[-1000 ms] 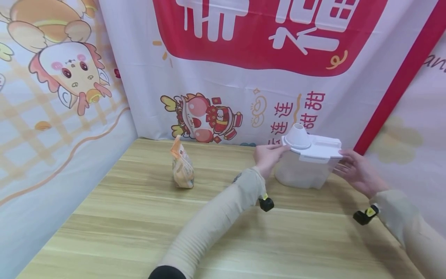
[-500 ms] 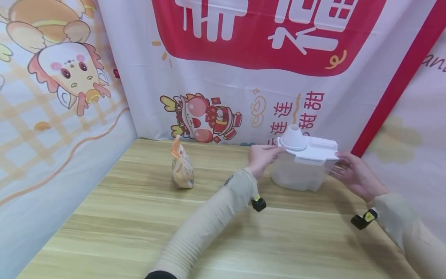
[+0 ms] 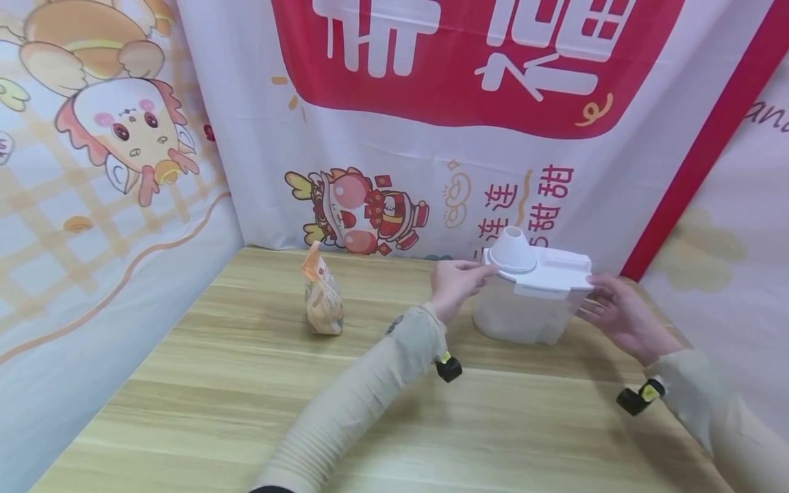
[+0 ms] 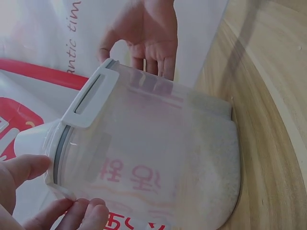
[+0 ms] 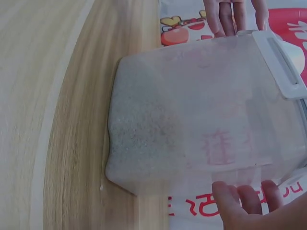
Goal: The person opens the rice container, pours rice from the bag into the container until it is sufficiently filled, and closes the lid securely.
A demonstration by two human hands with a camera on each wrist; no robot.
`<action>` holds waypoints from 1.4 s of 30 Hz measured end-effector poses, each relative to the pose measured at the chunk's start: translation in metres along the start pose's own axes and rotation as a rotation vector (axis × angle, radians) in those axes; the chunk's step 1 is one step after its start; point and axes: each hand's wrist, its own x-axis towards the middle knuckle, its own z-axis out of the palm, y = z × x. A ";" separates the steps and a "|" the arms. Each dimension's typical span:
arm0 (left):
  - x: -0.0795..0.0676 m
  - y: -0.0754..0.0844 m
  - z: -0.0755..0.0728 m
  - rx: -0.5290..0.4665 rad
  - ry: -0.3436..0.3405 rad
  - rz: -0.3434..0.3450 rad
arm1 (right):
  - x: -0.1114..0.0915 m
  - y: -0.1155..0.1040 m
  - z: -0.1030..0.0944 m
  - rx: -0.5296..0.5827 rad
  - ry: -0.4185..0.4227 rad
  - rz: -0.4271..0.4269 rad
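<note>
A translucent storage container [image 3: 524, 311] stands upright on the wooden table [image 3: 246, 390], its white lid [image 3: 557, 270] on. On the lid's left part sits a white cone-shaped cap [image 3: 513, 250]. White rice-like grains [image 4: 213, 158] fill the container's lower part in the left wrist view. My left hand [image 3: 457, 282] holds the left end at the lid's rim, thumb on the lid and fingers under the edge. At the opposite end my right hand [image 3: 629, 318] grips the lid corner and side wall; its fingertips [image 5: 247, 199] lie along the wall in the right wrist view.
An orange-and-cream packet [image 3: 323, 298] stands upright on the table's left part. A printed cloth backdrop [image 3: 394, 150] hangs right behind the table, and another printed cloth [image 3: 123, 205] runs along the left side.
Both hands have drawn the container a little to the left and nearer to me across the table. Their hold on it looks the same, and the packet stays put.
</note>
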 end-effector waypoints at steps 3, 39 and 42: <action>-0.002 0.000 -0.005 -0.013 -0.021 -0.010 | -0.002 0.002 0.004 0.004 -0.002 0.000; -0.036 0.011 -0.082 0.112 -0.186 -0.039 | -0.015 0.034 0.063 -0.227 -0.047 -0.058; -0.040 0.009 -0.088 0.115 -0.193 -0.034 | -0.015 0.038 0.067 -0.251 -0.065 -0.076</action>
